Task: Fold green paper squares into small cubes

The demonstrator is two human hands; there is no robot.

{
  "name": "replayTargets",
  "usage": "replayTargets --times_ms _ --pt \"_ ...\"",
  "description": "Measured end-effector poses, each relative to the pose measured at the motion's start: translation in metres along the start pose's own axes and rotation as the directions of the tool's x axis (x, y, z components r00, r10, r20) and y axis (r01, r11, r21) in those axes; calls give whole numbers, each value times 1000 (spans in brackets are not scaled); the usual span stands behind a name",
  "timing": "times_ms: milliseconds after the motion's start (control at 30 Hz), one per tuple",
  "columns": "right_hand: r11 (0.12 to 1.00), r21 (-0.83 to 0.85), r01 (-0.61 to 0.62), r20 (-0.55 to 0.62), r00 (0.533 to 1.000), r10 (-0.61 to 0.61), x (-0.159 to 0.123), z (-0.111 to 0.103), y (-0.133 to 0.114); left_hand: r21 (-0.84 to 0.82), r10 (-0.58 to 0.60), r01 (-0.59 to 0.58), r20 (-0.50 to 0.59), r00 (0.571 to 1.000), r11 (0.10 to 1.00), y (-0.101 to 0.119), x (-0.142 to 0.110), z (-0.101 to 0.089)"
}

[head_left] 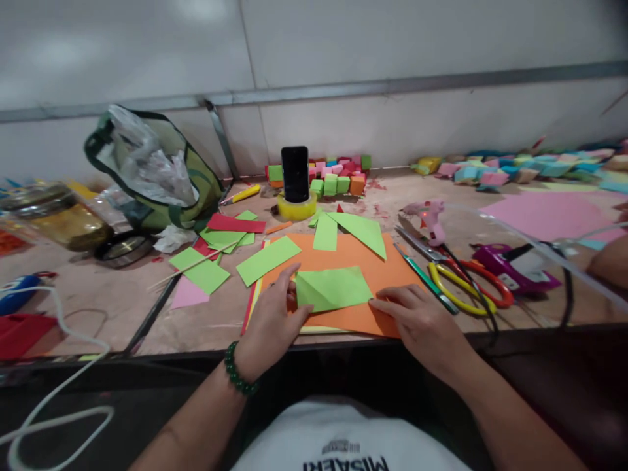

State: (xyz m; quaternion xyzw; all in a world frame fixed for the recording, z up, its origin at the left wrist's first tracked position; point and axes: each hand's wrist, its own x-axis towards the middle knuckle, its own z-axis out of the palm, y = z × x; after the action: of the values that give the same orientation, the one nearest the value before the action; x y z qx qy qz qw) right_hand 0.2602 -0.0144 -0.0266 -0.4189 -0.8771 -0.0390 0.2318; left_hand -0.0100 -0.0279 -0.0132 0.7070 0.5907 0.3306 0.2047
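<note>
A creased light-green paper rectangle [336,289] lies over an orange sheet [356,252] in front of me. My left hand [279,304], with a green bead bracelet at the wrist, grips the paper's left end between thumb and fingers. At its lower right corner, my right hand [415,314] has its fingertips pinched together on the paper. Another green paper strip [269,260] rests just beyond my left hand. More green cut pieces [360,230] lie at the sheet's far edge.
Scissors [466,281] and a green-handled cutter [426,278] lie to the right, near pink [429,219] and purple glue guns [515,268]. A phone [295,173] stands in a tape roll [297,206] before paper cubes [338,180]. A green bag [196,176] stands at left; another person's arm [611,265] appears far right.
</note>
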Motion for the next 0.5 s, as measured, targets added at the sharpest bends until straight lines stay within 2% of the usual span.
replayTargets --times_ms 67,100,133,167,233,300,367,433,500 --pt "1000 0 -17 -58 998 17 1 -4 -5 74 127 -118 -135 983 990 10 -2 1" --pt "1000 -16 -21 -115 993 19 2 -7 -9 176 240 -207 -190 952 962 16 -6 0" --pt "999 -41 -24 -182 983 16 3 -11 -14 292 366 -303 -195 910 907 23 -10 -1" --pt "996 -84 -19 -248 969 -3 4 -15 -20 386 485 -400 -152 861 831 30 -14 -2" --pt "984 -174 31 -283 956 -80 8 -21 -30 484 593 -519 -1 805 705 42 -22 -2" --pt "971 -212 108 -236 959 -158 13 -22 -36 522 598 -565 125 792 639 48 -28 3" --pt "966 -173 190 -184 958 -221 18 -16 -36 522 556 -581 225 800 624 49 -30 8" --pt "965 -71 251 -145 955 -259 20 -8 -32 505 498 -572 289 818 647 45 -30 10" --pt "967 58 247 -114 964 -240 19 0 -25 475 432 -532 311 846 701 38 -28 5"
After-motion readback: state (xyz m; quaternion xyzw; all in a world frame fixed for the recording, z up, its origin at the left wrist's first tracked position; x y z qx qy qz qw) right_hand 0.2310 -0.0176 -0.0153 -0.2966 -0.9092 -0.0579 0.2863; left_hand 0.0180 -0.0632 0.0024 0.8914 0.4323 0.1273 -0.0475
